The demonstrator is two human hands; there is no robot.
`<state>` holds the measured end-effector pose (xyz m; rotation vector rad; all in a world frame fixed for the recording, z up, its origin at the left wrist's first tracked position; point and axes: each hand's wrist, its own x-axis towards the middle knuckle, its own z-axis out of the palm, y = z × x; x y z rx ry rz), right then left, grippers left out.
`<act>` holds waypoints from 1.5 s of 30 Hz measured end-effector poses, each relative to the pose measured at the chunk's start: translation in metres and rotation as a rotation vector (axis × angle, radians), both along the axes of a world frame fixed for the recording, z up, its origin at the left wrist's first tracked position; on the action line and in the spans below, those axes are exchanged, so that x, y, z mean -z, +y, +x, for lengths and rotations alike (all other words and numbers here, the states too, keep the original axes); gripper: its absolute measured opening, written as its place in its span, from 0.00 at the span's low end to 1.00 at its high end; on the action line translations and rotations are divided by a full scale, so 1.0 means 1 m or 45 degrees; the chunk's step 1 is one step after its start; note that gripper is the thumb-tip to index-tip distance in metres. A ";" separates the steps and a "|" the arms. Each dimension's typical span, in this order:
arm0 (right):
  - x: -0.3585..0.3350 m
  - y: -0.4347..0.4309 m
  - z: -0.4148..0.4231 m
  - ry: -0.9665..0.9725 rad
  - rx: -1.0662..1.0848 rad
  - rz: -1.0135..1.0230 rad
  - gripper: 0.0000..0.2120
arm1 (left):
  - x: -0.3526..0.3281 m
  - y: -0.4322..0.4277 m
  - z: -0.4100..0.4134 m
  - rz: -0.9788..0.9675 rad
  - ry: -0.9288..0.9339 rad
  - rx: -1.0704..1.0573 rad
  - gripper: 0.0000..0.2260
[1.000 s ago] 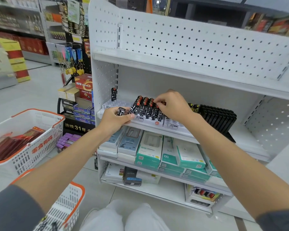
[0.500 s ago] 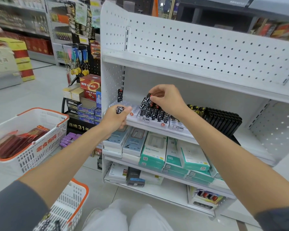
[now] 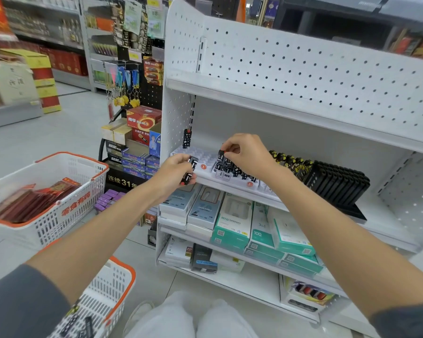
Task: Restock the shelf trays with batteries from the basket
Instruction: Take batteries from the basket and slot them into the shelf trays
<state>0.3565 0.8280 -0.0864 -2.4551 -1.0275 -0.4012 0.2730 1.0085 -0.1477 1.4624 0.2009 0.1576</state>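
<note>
**Batteries going into the shelf tray, one in each hand**

Batteries with a black-and-white pattern and red tips stand packed in a cluster (image 3: 232, 167) in the white slotted tray (image 3: 202, 156), which sits at the left end of the middle shelf (image 3: 386, 223), along its front edge. The right hand (image 3: 248, 152) is closed in a pinch on the red top of one upright battery (image 3: 220, 156) at the left side of that cluster. The left hand (image 3: 175, 173) is at the tray's front left corner, fingers curled around a small bunch of patterned batteries (image 3: 189, 170) held upright. One lone battery (image 3: 187, 139) stands at the tray's back left corner, against the perforated side wall. Right of the tray, yellow-and-black items (image 3: 288, 159) and then a row of black ones (image 3: 337, 184) fill the shelf. An orange-rimmed white basket (image 3: 108, 296) sits on the floor by the person's left forearm, with patterned packs just visible inside. A second basket (image 3: 59, 191) further left holds red packets.
</note>
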 end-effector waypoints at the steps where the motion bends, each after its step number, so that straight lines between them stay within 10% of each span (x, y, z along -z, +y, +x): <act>1: -0.001 0.000 0.000 0.014 -0.006 -0.022 0.07 | 0.001 0.000 0.000 0.017 -0.011 0.007 0.09; 12: -0.001 0.002 -0.001 -0.123 0.015 -0.229 0.12 | -0.003 -0.002 -0.008 0.055 -0.129 -0.025 0.16; 22: 0.002 -0.008 -0.027 0.631 -0.092 0.481 0.15 | -0.018 -0.023 -0.004 -0.088 -0.296 -0.099 0.10; 25: -0.005 -0.018 -0.022 0.566 -0.051 0.656 0.11 | -0.014 -0.027 0.004 0.275 -0.316 -0.113 0.12; 32: -0.008 -0.033 -0.008 0.014 0.064 0.102 0.09 | 0.009 -0.023 0.018 0.686 -0.207 -0.085 0.19; 45: -0.002 -0.013 0.005 0.048 0.008 -0.042 0.09 | 0.011 -0.016 0.020 0.814 -0.237 -0.006 0.17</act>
